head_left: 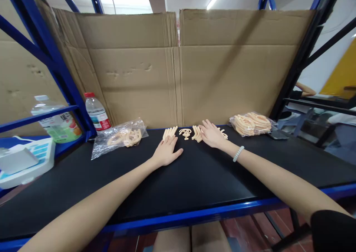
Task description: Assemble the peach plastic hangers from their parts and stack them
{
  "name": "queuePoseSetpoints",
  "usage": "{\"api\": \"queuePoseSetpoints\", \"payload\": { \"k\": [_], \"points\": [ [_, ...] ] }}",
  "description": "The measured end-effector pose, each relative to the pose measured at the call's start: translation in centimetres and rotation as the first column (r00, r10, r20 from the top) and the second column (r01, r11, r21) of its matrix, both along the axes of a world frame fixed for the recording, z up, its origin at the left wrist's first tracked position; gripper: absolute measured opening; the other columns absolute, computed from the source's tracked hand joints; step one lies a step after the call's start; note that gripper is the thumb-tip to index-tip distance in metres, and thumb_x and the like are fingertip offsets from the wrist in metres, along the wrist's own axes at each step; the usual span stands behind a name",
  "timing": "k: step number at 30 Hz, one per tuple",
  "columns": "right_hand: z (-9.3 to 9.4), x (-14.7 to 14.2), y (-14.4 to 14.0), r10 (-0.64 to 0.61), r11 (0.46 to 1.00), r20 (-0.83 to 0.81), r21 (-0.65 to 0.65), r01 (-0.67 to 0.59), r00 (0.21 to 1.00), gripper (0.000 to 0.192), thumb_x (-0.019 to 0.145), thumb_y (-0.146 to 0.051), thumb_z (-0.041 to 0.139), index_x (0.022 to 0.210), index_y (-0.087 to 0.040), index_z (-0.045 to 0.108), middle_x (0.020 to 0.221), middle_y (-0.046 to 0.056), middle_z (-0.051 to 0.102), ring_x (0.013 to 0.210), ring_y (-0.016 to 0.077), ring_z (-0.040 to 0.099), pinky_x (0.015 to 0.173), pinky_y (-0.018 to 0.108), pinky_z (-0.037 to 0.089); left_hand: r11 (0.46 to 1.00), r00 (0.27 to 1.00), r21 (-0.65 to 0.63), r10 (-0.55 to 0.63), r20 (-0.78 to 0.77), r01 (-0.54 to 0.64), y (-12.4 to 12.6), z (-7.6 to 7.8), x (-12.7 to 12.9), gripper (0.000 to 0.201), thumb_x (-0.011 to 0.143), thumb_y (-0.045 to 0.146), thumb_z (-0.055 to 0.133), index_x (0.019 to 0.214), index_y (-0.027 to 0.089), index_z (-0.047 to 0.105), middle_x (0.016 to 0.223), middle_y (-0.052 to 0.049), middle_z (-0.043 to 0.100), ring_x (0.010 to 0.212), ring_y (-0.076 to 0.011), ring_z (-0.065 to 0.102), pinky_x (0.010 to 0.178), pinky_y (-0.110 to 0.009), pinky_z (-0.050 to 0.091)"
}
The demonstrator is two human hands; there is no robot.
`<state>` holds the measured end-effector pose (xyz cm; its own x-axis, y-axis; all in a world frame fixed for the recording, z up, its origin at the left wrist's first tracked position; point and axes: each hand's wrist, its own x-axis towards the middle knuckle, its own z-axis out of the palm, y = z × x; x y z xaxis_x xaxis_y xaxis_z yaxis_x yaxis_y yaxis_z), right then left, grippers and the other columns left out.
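Near edge of the black shelf top (pixel 194 185) is bare, both forearms reach in over it. Left hand (pixel 166 151) lies flat, palm down, fingers together and extended, tips at a short row of straight beige plastic pieces (pixel 170 132) toward the back edge. Right hand (pixel 213 134) — white bead bracelet (pixel 238 153) at the wrist — is also flat and slightly spread, resting beside or partly over another cluster of straight pieces (pixel 197 133); neither hand pinches anything. Between the two clusters sit a few curled pieces (pixel 185 133). Judgement: for sorting well, keep the groups apart, slide pieces with fingertips rather than lifting several at once, don't mix curled with straight. Further back — left rear, a clear bag (pixel 119 137) part-filled with similar pieces, a water bottle (pixel 96 112) beside it; right rear, a fuller bag (pixel 251 124). Cardboard wall (pixel 178 66) behind.
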<state>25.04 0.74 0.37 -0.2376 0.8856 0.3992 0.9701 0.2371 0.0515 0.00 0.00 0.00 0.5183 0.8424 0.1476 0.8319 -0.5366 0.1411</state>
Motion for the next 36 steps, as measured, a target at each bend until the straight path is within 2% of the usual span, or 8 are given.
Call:
{"api": "queuePoseSetpoints", "payload": {
  "k": [3, 7, 17, 20, 24, 27, 30, 36],
  "points": [
    [-0.6, 2.2, -0.9, -0.07, 0.995, 0.01, -0.077, 0.07, 0.998, 0.048, 0.095, -0.038, 0.031, 0.137, -0.017, 0.042, 0.146, 0.016, 0.033, 0.135, 0.037, 0.024, 0.104, 0.053, 0.027, 1.0, 1.0, 0.008, 0.005, 0.0, -0.005, -0.1, 0.1, 0.0, 0.07, 0.087, 0.055, 0.032, 0.142, 0.012, 0.032, 0.15, -0.013, 0.027, 0.14, -0.0314, 0.017, 0.11, -0.049, 0.02],
    [-2.1, 4.7, -0.6, -0.06, 0.988, -0.002, -0.143, 0.059, 0.998, 0.047, 0.096, -0.04, 0.027, 0.137, -0.02, 0.042, 0.141, 0.015, 0.04, 0.128, 0.0315, 0.038, 0.099, 0.048, 0.037, 1.0, 1.0, 0.009, -0.004, -0.028, 0.004, -0.3, 0.3, 0.0, 0.071, 0.088, 0.056, 0.03, 0.142, 0.011, 0.032, 0.15, -0.013, 0.025, 0.14, -0.0305, 0.017, 0.111, -0.048, 0.02],
    [-2.5, 7.1, 2.6, 0.012, 0.996, -0.104, -0.082, -0.021, 0.994, 0.047, 0.097, -0.043, 0.024, 0.132, -0.022, 0.047, 0.141, 0.012, 0.042, 0.133, 0.0307, 0.03, 0.101, 0.054, 0.03, 1.0, 0.998, 0.0, -0.003, -0.065, 0.003, -0.3, 0.4, 0.1, 0.072, 0.088, 0.056, 0.028, 0.144, 0.01, 0.029, 0.152, -0.011, 0.021, 0.141, -0.0292, 0.014, 0.112, -0.046, 0.019],
    [-1.8, 6.5, 1.6, 0.023, 0.999, -0.15, 0.034, -0.018, 0.988, 0.043, 0.096, -0.039, 0.03, 0.127, -0.018, 0.051, 0.135, 0.015, 0.046, 0.13, 0.0317, 0.032, 0.103, 0.053, 0.027, 1.0, 0.998, 0.0, -0.001, -0.068, 0.001, -0.4, 0.4, 0.1, 0.071, 0.089, 0.055, 0.029, 0.144, 0.011, 0.029, 0.152, -0.012, 0.021, 0.141, -0.0296, 0.015, 0.111, -0.046, 0.019],
    [-0.5, 3.4, -0.1, 0.088, 0.99, -0.194, 0.127, -0.064, 0.977, 0.031, 0.094, -0.029, 0.037, 0.115, -0.017, 0.055, 0.112, 0.012, 0.059, 0.109, 0.0241, 0.052, 0.094, 0.038, 0.04, 1.0, 0.999, 0.013, -0.012, -0.053, 0.013, -0.3, 0.4, 0.2, 0.068, 0.088, 0.054, 0.031, 0.143, 0.013, 0.032, 0.152, -0.012, 0.023, 0.14, -0.0312, 0.017, 0.11, -0.048, 0.02],
    [0.1, 0.1, -1.2, 0.091, 0.992, -0.215, 0.107, -0.069, 0.972, 0.027, 0.09, -0.034, 0.047, 0.109, -0.017, 0.056, 0.098, 0.009, 0.061, 0.09, 0.0225, 0.059, 0.078, 0.032, 0.046, 1.0, 1.0, 0.005, -0.026, -0.013, 0.026, -0.2, 0.4, 0.2, 0.068, 0.088, 0.054, 0.033, 0.142, 0.013, 0.033, 0.151, -0.013, 0.024, 0.14, -0.0321, 0.017, 0.11, -0.05, 0.02],
    [0.0, -2.0, -1.6, 0.008, 1.0, -0.094, 0.02, -0.006, 0.996, 0.027, 0.089, -0.037, 0.052, 0.105, -0.016, 0.057, 0.104, 0.012, 0.059, 0.092, 0.0265, 0.059, 0.075, 0.034, 0.046, 0.999, 0.999, 0.002, -0.034, 0.034, 0.034, -0.2, 0.3, 0.1, 0.067, 0.087, 0.053, 0.036, 0.14, 0.014, 0.036, 0.15, -0.014, 0.026, 0.139, -0.0329, 0.019, 0.109, -0.051, 0.021],
    [-0.8, -1.4, -0.2, -0.018, 1.0, -0.058, -0.012, 0.018, 0.998, 0.019, 0.092, -0.016, 0.042, 0.099, -0.015, 0.06, 0.106, 0.013, 0.057, 0.092, 0.0225, 0.058, 0.082, 0.032, 0.045, 0.999, 0.999, -0.015, -0.041, 0.031, 0.042, 0.0, 0.1, 0.0, 0.068, 0.087, 0.054, 0.034, 0.142, 0.015, 0.034, 0.151, -0.011, 0.025, 0.14, -0.0316, 0.016, 0.111, -0.051, 0.017]
  ]
}}
